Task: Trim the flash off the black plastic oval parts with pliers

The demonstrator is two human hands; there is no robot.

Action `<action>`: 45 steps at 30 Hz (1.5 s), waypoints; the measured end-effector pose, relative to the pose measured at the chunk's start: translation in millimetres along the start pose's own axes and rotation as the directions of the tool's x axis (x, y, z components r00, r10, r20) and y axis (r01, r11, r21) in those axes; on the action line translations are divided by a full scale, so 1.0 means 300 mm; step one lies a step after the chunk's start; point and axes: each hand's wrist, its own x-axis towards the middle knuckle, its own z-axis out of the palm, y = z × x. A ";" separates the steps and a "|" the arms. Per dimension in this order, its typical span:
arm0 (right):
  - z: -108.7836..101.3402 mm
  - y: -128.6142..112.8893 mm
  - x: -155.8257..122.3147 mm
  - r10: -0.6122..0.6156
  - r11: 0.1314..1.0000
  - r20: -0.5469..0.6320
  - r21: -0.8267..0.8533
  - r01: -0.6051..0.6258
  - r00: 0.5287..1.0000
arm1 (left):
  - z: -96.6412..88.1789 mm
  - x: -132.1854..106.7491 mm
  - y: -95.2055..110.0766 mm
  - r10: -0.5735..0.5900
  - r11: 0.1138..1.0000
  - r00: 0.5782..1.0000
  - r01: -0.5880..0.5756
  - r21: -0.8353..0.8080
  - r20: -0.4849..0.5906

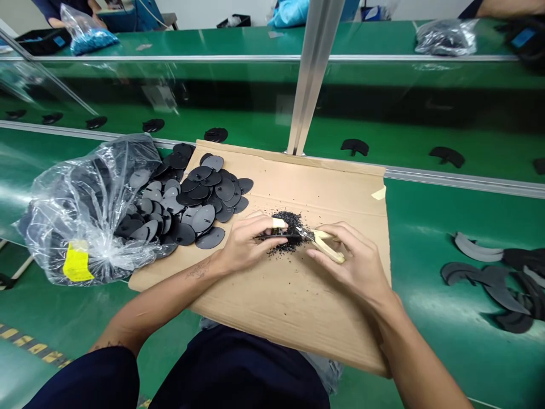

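My left hand (247, 245) is closed on a flat black oval plastic part (276, 236), held edge-on over a cardboard sheet (298, 295). One fingertip wears a pale cot. My right hand (355, 264) grips small cutters with cream handles (326, 245), whose tip meets the part's edge. A small heap of black trimmings (292, 224) lies right under and behind the tool. A pile of the same black oval parts (200, 196) spills from a clear plastic bag (85, 210) onto the cardboard at my left.
Black curved pieces (498, 278) lie on the green surface at right. Single black parts (354, 146) ride the green conveyor beyond. An aluminium post (313, 74) rises behind the cardboard. Bags of parts (445, 37) and other people's arms are at the far side.
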 end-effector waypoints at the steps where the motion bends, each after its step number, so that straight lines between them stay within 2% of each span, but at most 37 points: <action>1: 0.004 -0.005 -0.001 0.022 0.999 -0.003 0.038 -0.022 1.000 | 0.002 -0.001 0.004 -0.014 0.999 1.000 0.014 -0.047 -0.007; 4: 0.018 -0.017 -0.007 0.014 0.994 -0.032 0.105 -0.010 0.999 | 0.011 -0.007 0.013 -0.003 0.992 1.000 0.001 -0.128 -0.013; 6: 0.026 -0.021 -0.011 -0.073 0.994 -0.056 0.078 0.078 0.996 | 0.017 -0.013 0.012 0.052 0.992 0.999 -0.052 -0.118 0.000; 9: 0.032 -0.025 -0.014 -0.252 0.968 -0.068 -0.026 0.250 0.965 | 0.021 -0.022 -0.001 0.123 0.992 0.989 -0.123 -0.004 0.076; 12: 0.032 -0.032 -0.014 -0.318 0.948 -0.058 -0.039 0.316 0.946 | 0.020 -0.029 -0.017 0.119 0.982 0.980 -0.140 0.129 0.161; 14: 0.028 -0.035 -0.013 -0.296 0.954 -0.060 0.025 0.298 0.953 | 0.017 -0.029 -0.024 0.094 0.983 0.980 -0.119 0.138 0.174; 17: 0.012 -0.025 -0.011 -0.211 0.973 -0.110 0.076 0.219 0.971 | 0.011 -0.022 -0.022 0.042 0.997 0.988 -0.050 0.052 0.149; 21: -0.007 0.016 -0.006 -0.133 0.988 -0.127 -0.095 0.121 0.983 | 0.008 -0.010 -0.005 0.000 0.997 0.992 0.009 -0.072 0.125; 24: -0.008 0.039 -0.003 -0.160 0.969 -0.058 -0.202 0.145 0.985 | 0.012 -0.009 0.006 -0.025 0.990 0.992 0.042 -0.135 0.123; 28: -0.002 0.041 -0.003 -0.229 0.951 0.006 -0.211 0.225 0.973 | 0.019 -0.018 0.010 -0.072 0.976 0.988 0.097 -0.193 0.136; 35: -0.001 0.031 -0.006 -0.255 0.917 0.005 -0.315 0.244 0.967 | 0.026 -0.033 0.009 -0.119 0.954 0.979 0.158 -0.255 0.164; 45: -0.003 0.012 -0.009 -0.311 0.848 -0.021 -0.457 0.267 0.950 | 0.039 -0.046 0.011 -0.095 0.955 0.991 0.119 -0.270 0.099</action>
